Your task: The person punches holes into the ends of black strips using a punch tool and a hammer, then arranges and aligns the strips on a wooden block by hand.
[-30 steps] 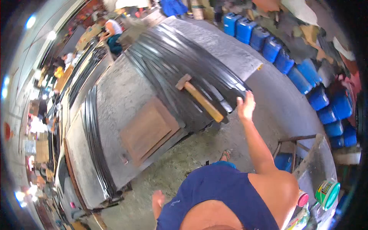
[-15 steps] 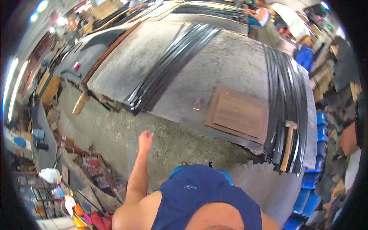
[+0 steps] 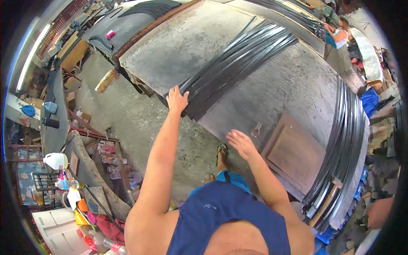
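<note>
A broad grey concrete-topped surface [image 3: 272, 72] fills the upper middle of the view, rough and stained, with a bare floor below its near edge. Across it runs a long bundle of flat black strips [image 3: 238, 63], thin and glossy like cut rubber or sheet bands, fanned slightly and lying diagonally from the far right down to the near edge. A second stack of the same black strips [image 3: 344, 148] curves along the right side of the surface, and a brown square wooden board [image 3: 297, 153] lies flat between the two.

The left hand [image 3: 177, 99] rests on the near end of the diagonal bundle, where the strips overhang the edge; its fingers lie spread and flat on top, and whether they curl under the strips cannot be told. The right hand [image 3: 240, 143] hovers open and empty over the near edge of the surface, fingers loose, touching nothing, near the board's corner.

As a judgement, the step in hand is taking hold of the strip ends at the edge. The next move calls for a firm grip by the left fingers around the ends, and for the right hand to come across and steady the loose, slippery strips.
</note>
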A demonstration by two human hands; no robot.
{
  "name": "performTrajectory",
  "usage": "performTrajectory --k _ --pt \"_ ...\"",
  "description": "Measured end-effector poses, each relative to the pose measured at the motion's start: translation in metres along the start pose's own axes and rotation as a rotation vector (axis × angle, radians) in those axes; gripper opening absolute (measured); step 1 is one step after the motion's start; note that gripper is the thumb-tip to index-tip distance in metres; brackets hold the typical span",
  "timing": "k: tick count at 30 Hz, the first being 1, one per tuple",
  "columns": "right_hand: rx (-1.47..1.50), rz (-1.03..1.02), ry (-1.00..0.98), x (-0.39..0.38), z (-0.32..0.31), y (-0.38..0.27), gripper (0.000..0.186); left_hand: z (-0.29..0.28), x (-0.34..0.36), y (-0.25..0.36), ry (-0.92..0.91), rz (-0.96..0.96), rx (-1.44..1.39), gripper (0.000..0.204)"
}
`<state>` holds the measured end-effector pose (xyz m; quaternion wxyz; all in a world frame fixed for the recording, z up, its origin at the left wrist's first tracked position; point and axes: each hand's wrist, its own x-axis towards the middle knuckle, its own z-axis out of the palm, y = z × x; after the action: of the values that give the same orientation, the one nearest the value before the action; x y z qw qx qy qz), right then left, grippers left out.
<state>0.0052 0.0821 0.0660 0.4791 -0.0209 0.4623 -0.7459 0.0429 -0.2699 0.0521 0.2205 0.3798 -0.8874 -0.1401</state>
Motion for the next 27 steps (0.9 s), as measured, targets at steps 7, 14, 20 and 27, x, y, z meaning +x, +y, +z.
performTrajectory --k 7,14,20,27 --pt "0.124 0.133 0.318 0.21 0.063 0.017 0.055 0.03 0.071 -0.042 -0.362 -0.206 0.107 0.083" --pt "-0.087 0.17 0.398 0.247 0.067 0.003 0.045 0.038 0.03 0.01 -0.345 -0.027 0.123 0.058" --pt "-0.001 0.126 0.555 0.226 0.065 0.001 0.043 0.029 -0.01 0.027 -0.368 -0.075 0.105 0.056" --pt "-0.049 0.004 0.501 0.163 0.005 -0.006 0.034 0.008 -0.023 0.069 -0.202 -0.009 0.221 0.056"
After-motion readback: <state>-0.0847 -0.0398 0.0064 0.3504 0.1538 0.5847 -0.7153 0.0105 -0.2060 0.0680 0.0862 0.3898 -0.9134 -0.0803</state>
